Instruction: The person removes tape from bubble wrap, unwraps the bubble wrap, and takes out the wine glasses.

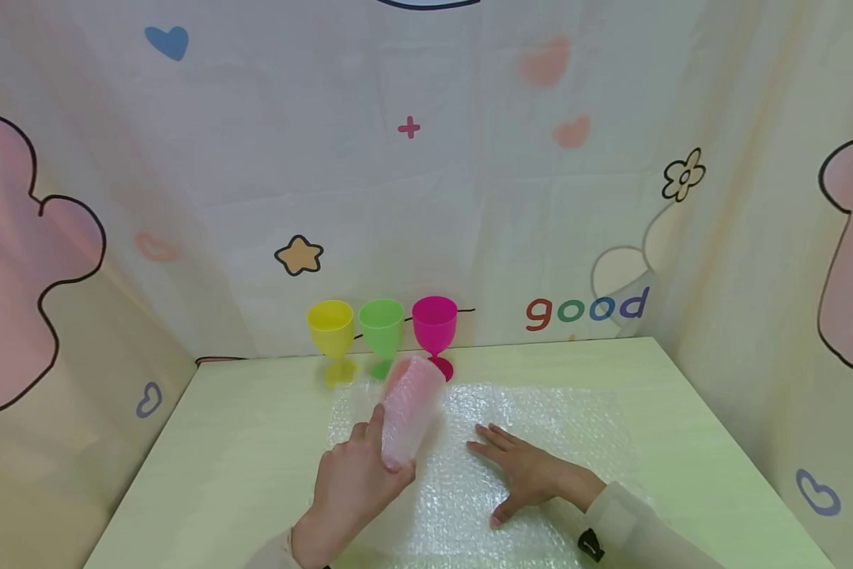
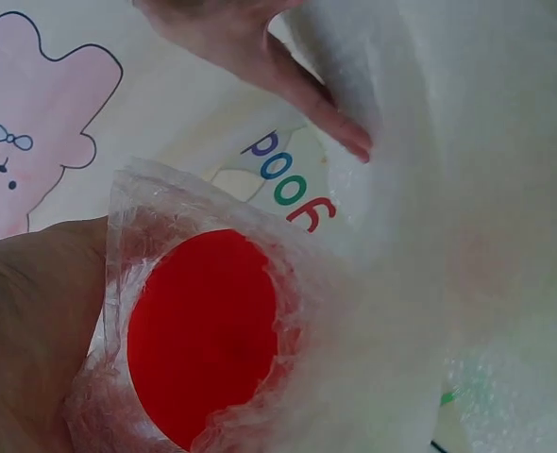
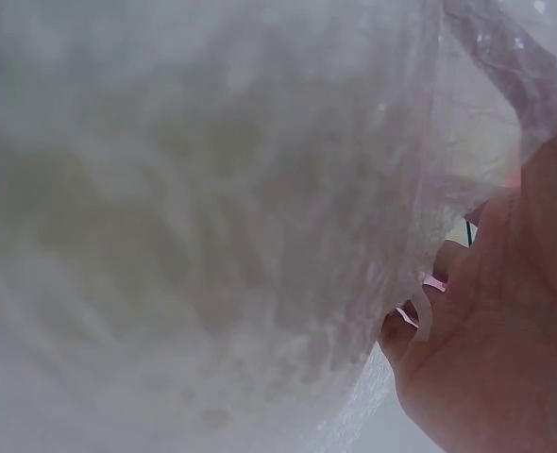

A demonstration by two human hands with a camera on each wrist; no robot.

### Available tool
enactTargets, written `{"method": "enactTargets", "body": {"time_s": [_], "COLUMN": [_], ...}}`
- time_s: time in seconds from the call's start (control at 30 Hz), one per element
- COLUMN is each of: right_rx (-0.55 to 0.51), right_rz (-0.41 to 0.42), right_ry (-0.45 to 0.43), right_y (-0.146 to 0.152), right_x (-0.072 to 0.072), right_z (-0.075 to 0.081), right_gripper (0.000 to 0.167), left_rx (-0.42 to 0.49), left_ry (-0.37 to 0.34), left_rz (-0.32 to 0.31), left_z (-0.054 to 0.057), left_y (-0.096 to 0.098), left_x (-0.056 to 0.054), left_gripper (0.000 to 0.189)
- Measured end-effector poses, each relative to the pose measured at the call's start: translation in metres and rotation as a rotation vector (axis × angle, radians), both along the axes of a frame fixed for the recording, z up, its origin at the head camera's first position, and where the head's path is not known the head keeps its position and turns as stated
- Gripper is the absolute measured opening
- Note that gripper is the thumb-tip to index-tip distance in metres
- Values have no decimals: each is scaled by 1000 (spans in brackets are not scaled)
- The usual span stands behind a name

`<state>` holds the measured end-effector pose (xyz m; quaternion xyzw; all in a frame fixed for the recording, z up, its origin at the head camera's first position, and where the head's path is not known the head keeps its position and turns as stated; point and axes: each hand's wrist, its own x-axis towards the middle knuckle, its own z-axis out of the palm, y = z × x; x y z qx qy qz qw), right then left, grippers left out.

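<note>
My left hand (image 1: 358, 482) grips a roll of bubble wrap (image 1: 413, 411), its thumb and fingers on either side of the lower part. Through the wrap shows pink, and the left wrist view looks into its end at a round red thing (image 2: 208, 340) inside, its full shape hidden by the wrap. Flat on the table lies a sheet of bubble wrap (image 1: 454, 506). On the middle of this sheet my right hand (image 1: 533, 472) rests with fingers spread and thumb apart, holding nothing. Blurred plastic fills most of the right wrist view beside the hand (image 3: 505, 349).
Behind the roll, along the table's back edge, stand a yellow goblet (image 1: 331, 328), a green goblet (image 1: 382, 324) and a magenta goblet (image 1: 435, 320). The roll overlaps the green goblet's foot in the head view. A printed curtain (image 1: 426, 213) rises behind the pale table (image 1: 234, 458).
</note>
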<state>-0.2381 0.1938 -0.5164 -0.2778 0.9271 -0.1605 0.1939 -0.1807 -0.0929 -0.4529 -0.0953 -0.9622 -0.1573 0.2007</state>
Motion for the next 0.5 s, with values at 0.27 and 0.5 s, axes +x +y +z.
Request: {"method": "enactTargets", "body": {"time_s": [0.27, 0.5], "right_rx": [22, 49], "right_rz": [9, -1], "right_ry": [3, 5], "right_y": [-1, -3], "right_x": [0, 1], "right_z": [2, 4], "right_gripper": [113, 114], "left_rx": [-41, 30], "left_ry": [-150, -303], "left_rz": [-14, -36], "left_z": [-16, -22], "left_y": [11, 16], "left_x": [3, 10], "left_gripper": [86, 100]}}
